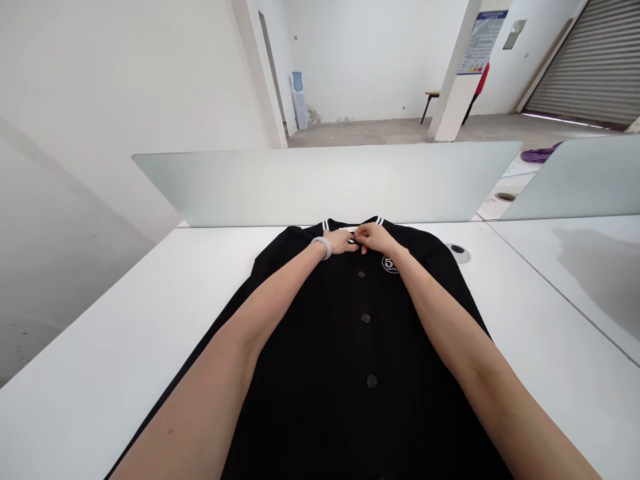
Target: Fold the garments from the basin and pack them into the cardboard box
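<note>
A black jacket (310, 373) lies face up on the white table, its collar away from me. White stripes run along the collar tips, and a round white print (391, 264) sits on the chest at right. Several dark buttons, among them a middle button (365, 319), line the front. At the neck, my left hand (341, 241), with a pale bangle (325, 248) at the wrist, holds the top of the front edge. My right hand (371, 236) pinches the cloth right beside it, fingers bent. Whatever lies between the fingertips is too small to make out.
A frosted partition (320, 187) stands along the back of the white table (100, 320). A cable grommet (459, 253) is right of the jacket. Beyond are a water dispenser (299, 100), a pillar (453, 100) and a person in red (483, 81) partly behind it.
</note>
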{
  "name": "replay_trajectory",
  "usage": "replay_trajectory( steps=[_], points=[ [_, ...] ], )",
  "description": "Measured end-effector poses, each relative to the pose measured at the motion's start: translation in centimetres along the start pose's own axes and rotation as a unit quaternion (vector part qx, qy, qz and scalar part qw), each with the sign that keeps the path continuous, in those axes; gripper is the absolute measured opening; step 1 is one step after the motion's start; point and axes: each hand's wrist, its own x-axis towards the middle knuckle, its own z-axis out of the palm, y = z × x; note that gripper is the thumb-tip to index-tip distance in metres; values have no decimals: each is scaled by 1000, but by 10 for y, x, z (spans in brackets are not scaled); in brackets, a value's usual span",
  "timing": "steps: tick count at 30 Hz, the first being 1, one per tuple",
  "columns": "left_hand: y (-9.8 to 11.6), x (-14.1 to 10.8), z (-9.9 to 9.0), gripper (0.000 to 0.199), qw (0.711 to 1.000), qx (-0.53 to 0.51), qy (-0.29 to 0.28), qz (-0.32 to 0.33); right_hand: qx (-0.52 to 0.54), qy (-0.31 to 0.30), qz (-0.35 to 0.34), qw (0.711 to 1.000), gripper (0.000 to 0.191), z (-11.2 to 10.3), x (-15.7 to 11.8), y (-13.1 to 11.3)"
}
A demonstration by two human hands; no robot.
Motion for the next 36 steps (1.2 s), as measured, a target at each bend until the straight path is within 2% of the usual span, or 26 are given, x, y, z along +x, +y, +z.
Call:
replay_trajectory(
  steps=[4,8,12,16,21,25,29,32,36],
  points=[
    [-3,1,6,47,1000,-2,17,18,19,-37,24,999,7,-7,1,1],
    [-5,0,8,51,999,-19,27,28,-49,-68,32,996,25,-15,0,-1],
    [-10,-1,1,51,997,-42,33,49,-76,-80,25,994,31,-19,-1,0],
    [-14,-2,-9,50,992,-95,-16,80,-40,-108,15,993,30,-19,1,6],
    [-13,-1,-13,47,992,-84,-42,86,-34,-80,-4,996,30,-15,2,11],
    [-11,-3,-16,47,992,-69,-65,88,-17,-70,-6,997,21,-15,0,9],
    [-12,-4,-15,45,995,-43,-19,93,-2,-74,9,997,20,-16,-2,9],
    [-13,-7,-13,39,995,-31,18,95,-31,-64,8,997,17,-15,0,9],
    [-15,-15,-13,33,993,-56,44,98,-59,-47,16,997,13,-12,2,8]
  ],
)
